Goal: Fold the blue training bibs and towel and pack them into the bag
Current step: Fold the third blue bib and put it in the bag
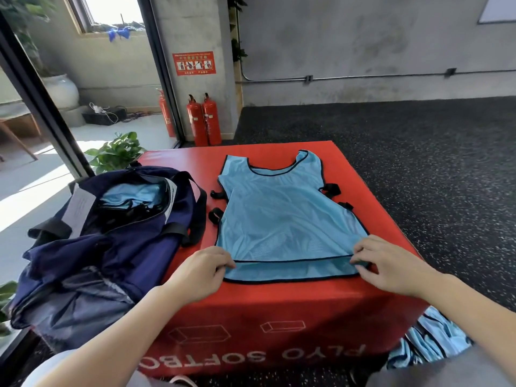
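Both hands pinched the bib's (282,219) upper hem at the box's (279,303) near edge: left hand (199,270), right hand (391,263), likely squaring layers before folding. Bag (117,236) sat open on left edge, bibs inside.

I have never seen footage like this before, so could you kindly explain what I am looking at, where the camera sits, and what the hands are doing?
There is no machine here: a person wears one wide-angle camera on the head, looking forward and down, so you see their own two arms.

In front of them is a red plyo box used as a table. A blue training bib lies spread flat on it, neck hole away from the person. The left hand and the right hand each pinch a near corner of the bib's top layer at the hem.

On the box's left side sits an open navy bag with light blue fabric already inside. More blue bibs lie in a heap low at the right, beside the box.
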A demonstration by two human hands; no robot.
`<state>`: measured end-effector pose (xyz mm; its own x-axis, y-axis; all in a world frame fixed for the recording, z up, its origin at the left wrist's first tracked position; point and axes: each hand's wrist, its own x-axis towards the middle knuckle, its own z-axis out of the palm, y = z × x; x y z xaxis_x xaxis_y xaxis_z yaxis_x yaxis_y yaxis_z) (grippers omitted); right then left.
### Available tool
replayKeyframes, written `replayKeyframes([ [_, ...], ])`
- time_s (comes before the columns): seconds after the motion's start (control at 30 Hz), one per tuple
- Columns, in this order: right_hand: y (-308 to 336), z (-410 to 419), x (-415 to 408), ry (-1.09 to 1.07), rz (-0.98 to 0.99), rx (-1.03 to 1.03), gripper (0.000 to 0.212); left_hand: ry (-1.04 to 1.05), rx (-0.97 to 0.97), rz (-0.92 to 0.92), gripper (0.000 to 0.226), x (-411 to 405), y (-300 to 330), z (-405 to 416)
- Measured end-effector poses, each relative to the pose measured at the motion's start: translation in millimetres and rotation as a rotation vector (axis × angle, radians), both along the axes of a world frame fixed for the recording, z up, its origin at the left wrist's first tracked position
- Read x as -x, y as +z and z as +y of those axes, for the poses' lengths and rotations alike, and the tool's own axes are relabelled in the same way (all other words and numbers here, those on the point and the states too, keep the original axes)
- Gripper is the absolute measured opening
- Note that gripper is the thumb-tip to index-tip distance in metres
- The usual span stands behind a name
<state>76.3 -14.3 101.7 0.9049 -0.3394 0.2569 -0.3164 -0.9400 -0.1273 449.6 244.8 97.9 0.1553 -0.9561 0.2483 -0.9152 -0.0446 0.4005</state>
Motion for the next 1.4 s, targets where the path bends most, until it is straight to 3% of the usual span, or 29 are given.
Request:
replayKeyframes([
  [0.07,-2,4,4,0.006,0.031,-0.011,0.026,-0.027,-0.014,0.017,0.020,5,1,5],
  [0.13,-5,5,7,0.013,0.035,0.010,0.031,-0.040,-0.070,0.029,0.032,6,1,9],
  [0.33,-4,6,6,0.070,0.010,0.105,0.026,0.010,-0.093,-0.039,0.043,2,-1,8],
  [0.47,-8,6,4,-0.016,-0.038,-0.078,0.006,0.042,-0.108,-0.066,0.061,6,3,5],
  [0.53,-7,4,3,-0.064,-0.069,-0.192,0.010,0.065,-0.102,-0.083,0.065,9,4,2],
  [0.77,-5,-3,5,-0.154,-0.117,-0.257,0.029,0.025,-0.010,-0.096,0.014,10,-1,0],
  [1.07,-3,-21,5,-0.015,-0.007,0.149,0.027,0.180,0.035,-0.024,0.017,2,26,-9],
  [1.23,44,-23,1,-0.147,-0.092,0.103,0.005,0.275,0.034,0.047,0.017,0,79,-15],
  [1.4,123,-17,-9,-0.283,-0.326,-0.038,0.010,0.359,0.204,0.101,0.014,-4,154,-26],
])
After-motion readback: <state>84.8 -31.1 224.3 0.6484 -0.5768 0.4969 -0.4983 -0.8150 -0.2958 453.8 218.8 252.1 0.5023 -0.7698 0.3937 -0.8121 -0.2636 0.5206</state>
